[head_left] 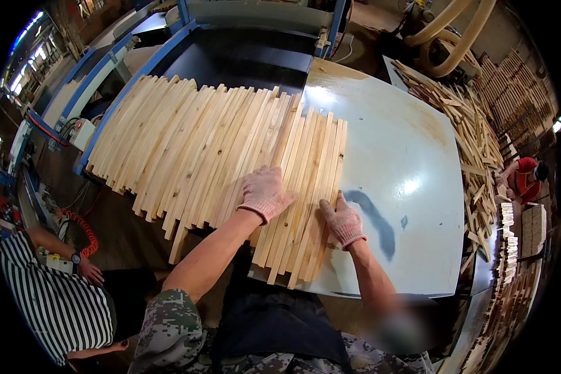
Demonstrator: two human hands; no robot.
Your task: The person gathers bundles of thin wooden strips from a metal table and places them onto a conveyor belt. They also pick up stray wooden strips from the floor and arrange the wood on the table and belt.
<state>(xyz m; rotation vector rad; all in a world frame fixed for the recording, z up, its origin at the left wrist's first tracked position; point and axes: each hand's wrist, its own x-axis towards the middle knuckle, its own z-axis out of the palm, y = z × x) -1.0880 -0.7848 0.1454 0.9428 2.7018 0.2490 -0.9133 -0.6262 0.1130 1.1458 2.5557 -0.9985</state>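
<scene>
Both gloved hands lie flat on a wide row of thin wooden slats (230, 156) spread side by side across the desk (405, 168). The left hand (265, 193) presses on top of the slats, fingers spread and holding nothing. The right hand (343, 219) rests on the right edge of the row, fingers open against the last slats — it looks like it is pushing them together.

Most slats already lie in neat lines, but the ends near the person are uneven, so the tidying looks only partly done.

The desk is smooth and pale, with a dark smear (374, 218) beside the right hand. A blue machine (243, 37) stands behind the slats. A messy heap of sticks (474, 143) lies to the right — more wood is stacked beyond it. A person in a striped shirt (50, 299) sits at lower left, and another person in red (523, 177) is far right.
</scene>
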